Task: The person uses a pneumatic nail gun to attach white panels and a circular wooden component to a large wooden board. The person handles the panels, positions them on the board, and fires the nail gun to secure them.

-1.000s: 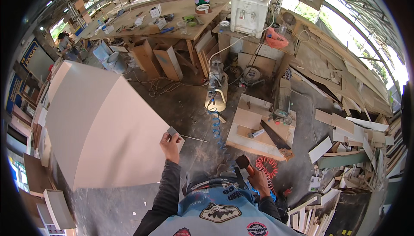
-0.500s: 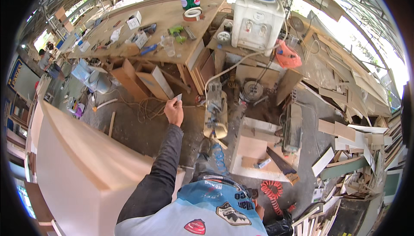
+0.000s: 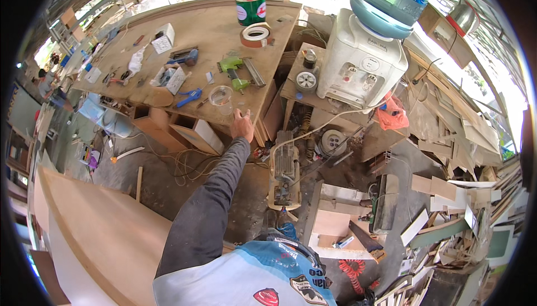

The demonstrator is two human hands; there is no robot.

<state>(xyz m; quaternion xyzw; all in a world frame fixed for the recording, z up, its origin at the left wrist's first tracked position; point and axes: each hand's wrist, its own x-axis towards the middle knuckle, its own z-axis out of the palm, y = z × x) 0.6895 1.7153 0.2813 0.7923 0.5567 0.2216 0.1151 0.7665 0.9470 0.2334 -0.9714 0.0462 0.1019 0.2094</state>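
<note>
My left hand point(image 3: 242, 126) reaches out over the front right corner of the wooden workbench point(image 3: 190, 105), fingers stretched and apart, holding nothing that I can see. Just beyond its fingertips stands a clear plastic cup point(image 3: 221, 99). A green nail gun point(image 3: 234, 73) lies farther back, and a blue clamp-like tool point(image 3: 189, 98) is left of the cup. Near the cup rests a small pale flat piece point(image 3: 210, 77). My right hand is out of the picture.
A water dispenser point(image 3: 363, 54) stands right of the bench, above a compressor point(image 3: 285, 166) on the floor. A handsaw point(image 3: 364, 236) lies on a low box point(image 3: 330, 222). Scrap boards point(image 3: 464, 194) fill the right side; a large pale panel point(image 3: 106, 228) stands at left.
My left hand has moved forward to the bench corner, and its pinch has opened. The small pale piece it held no longer shows in it. The view has shifted closer to the bench.
</note>
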